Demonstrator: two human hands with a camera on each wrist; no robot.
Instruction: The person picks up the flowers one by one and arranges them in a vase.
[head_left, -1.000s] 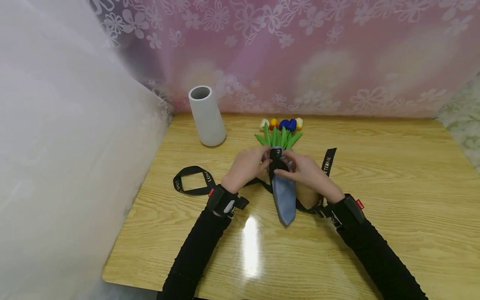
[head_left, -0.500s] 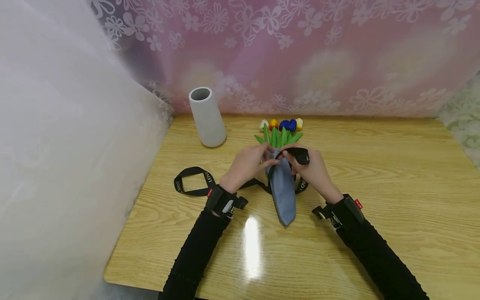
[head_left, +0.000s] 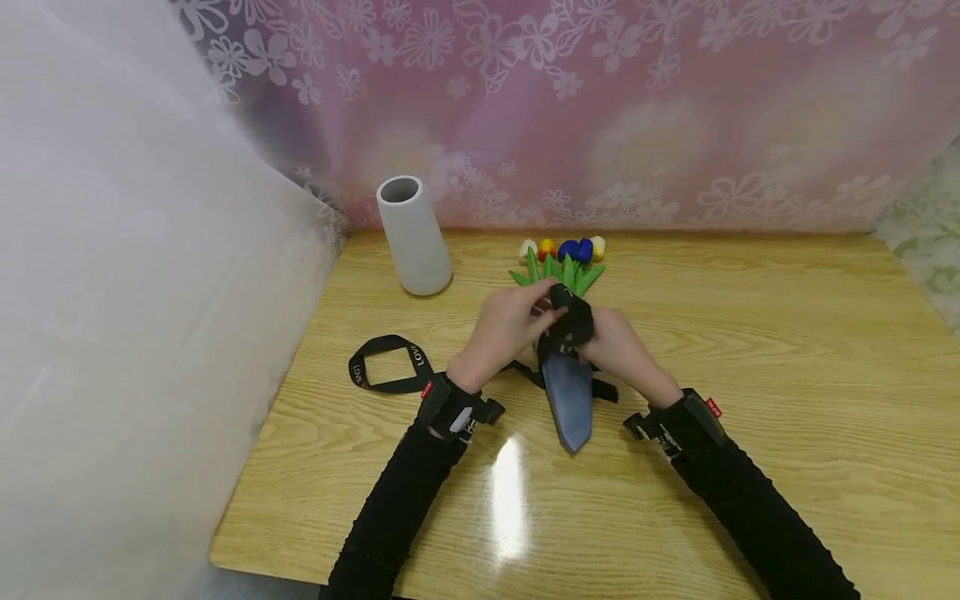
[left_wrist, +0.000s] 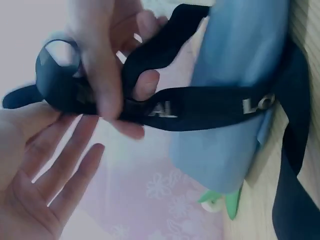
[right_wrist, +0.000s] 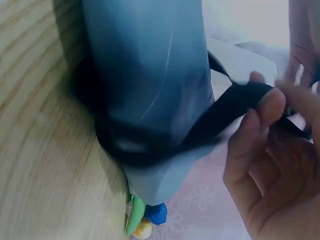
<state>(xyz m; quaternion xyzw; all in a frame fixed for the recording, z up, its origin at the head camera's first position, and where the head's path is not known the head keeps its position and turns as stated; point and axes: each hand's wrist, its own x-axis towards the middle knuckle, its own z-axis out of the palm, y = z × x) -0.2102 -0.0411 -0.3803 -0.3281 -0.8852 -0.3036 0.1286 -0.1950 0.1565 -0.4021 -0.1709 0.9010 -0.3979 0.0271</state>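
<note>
A bouquet of tulips (head_left: 567, 248) with green leaves lies on the table, its stems wrapped in a blue-grey sheet (head_left: 567, 400). A black ribbon (left_wrist: 210, 107) with pale lettering goes round the wrap, bunched in a loop near its top. At the bouquet's left, my left hand (head_left: 506, 329) has thumb and forefinger at the ribbon loop; in the left wrist view its other fingers are spread. My right hand (head_left: 618, 350) pinches the ribbon between thumb and fingers, seen closely in the right wrist view. The loop hides part of the right hand's fingers in the head view.
A tall white vase (head_left: 416, 242) stands upright at the back left of the wooden table (head_left: 787, 375). Left of the hands lies a long ribbon end (head_left: 386, 387) curled in a loop. A pink floral curtain (head_left: 600, 108) hangs behind the table's far edge.
The ribbon loop has shifted across the wrap as the right hand worked it under and over. The ribbon tail at the right has been drawn in. Bouquet and vase stay put.
</note>
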